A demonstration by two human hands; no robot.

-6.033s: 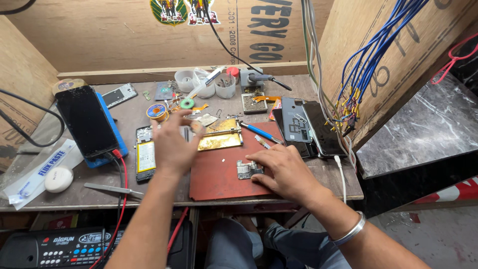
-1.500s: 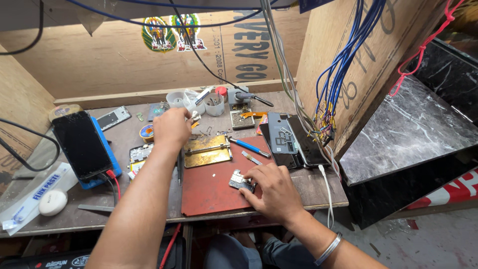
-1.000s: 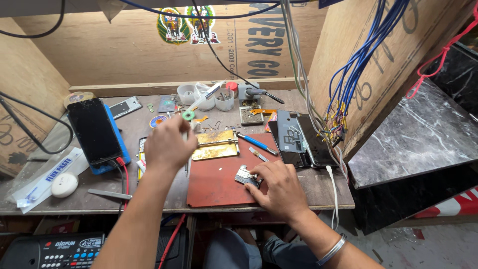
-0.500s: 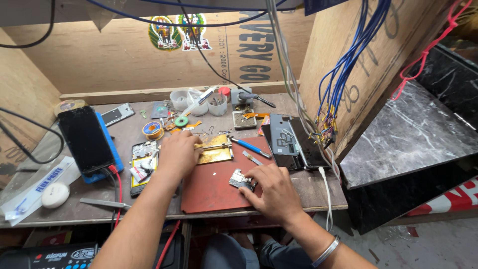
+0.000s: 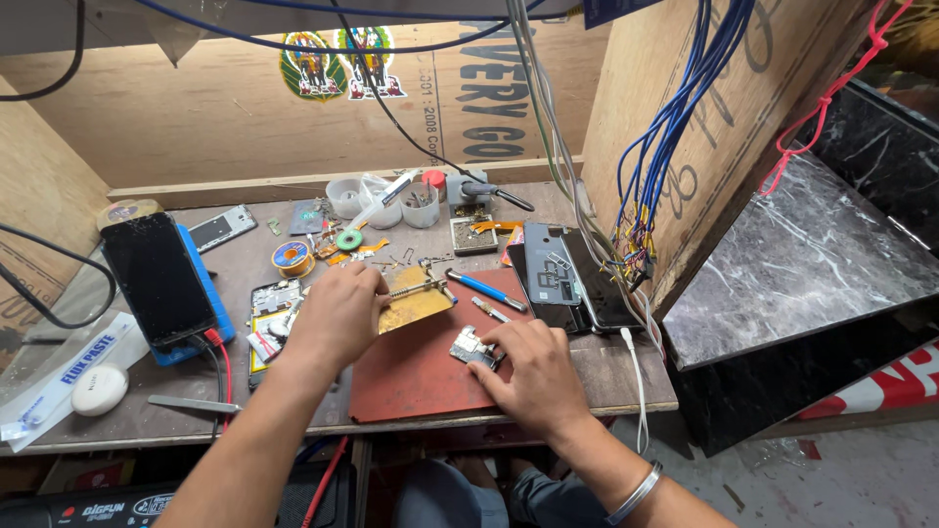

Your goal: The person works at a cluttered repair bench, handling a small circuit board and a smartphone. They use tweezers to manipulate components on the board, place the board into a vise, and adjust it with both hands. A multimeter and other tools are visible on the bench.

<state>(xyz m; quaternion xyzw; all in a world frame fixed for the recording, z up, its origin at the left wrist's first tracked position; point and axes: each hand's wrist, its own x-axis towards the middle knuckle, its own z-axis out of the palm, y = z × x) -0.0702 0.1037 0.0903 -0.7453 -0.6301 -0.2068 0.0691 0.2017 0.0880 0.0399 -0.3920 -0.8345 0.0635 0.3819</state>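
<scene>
At the far left of the bench [image 5: 117, 420] a black smartphone [image 5: 156, 279] lies on a blue case, with a white round puck [image 5: 99, 389] and metal tweezers [image 5: 191, 403] in front of it near the front edge. These are well apart from the work.

The left hand [image 5: 337, 311] is closed over the left end of the gold-coloured phone frame [image 5: 419, 308], tilting it up off the red work mat [image 5: 421, 367]. Just left of that hand lies an opened phone chassis [image 5: 266, 313], and behind it a solder spool [image 5: 291, 259].

The right hand [image 5: 533, 372] rests palm down on the mat, fingertips pinning a small circuit board [image 5: 471, 347] flat. That hand is pressing, not gripping.

Judged step: positioning the frame while the board is kept steady. A next move would call for a light, level motion of the frame, since a blue-handled tool [image 5: 486, 289] and a loose screwdriver bit [image 5: 491, 311] lie just beside it.

To the right, two dark phones [image 5: 567, 279] crowd the mat's edge, and a white cable [image 5: 638, 381] hangs over the bench's front edge. A plywood wall with blue wires [image 5: 675, 127] closes off that side. Open room remains chiefly on the mat's lower middle.
</scene>
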